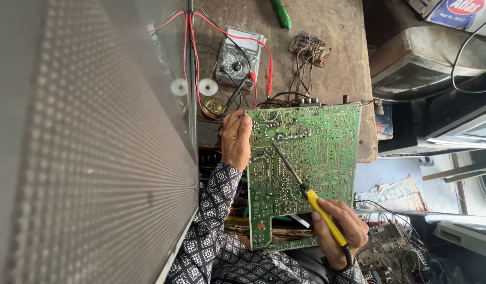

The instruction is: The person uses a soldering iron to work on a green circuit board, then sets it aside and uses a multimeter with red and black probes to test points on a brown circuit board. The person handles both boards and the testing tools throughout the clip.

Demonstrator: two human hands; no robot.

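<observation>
Hands at work on a large green printed circuit board (306,173), seen from a head-worn camera looking down over a cluttered repair bench. The left hand (236,139) is closed on the board's edge, thumb pressed on the solder side, apparently steadying it so the tracks face the viewer. The right hand (340,231) is wrapped around a yellow-handled soldering iron (311,197), held like a pen; its thin dark tip rests on the board near the middle, a grip that suits fine, close work. Both sleeves carry a black and white diamond pattern.

The board stands between the two hands, its far edge near the worn brown wooden workbench (337,47). Behind it on the bench lies a grey multimeter (238,55) with red and black probe leads (269,71) trailing towards the board, kept within easy reach. Two small white spools (193,87) sit just beside the meter, and a loose bundle of wired components (309,48) lies further back. A big flat grey panel covered in a fine dot grid (90,147) fills the left of the view. Old equipment casings (427,58) crowd the right side.
</observation>
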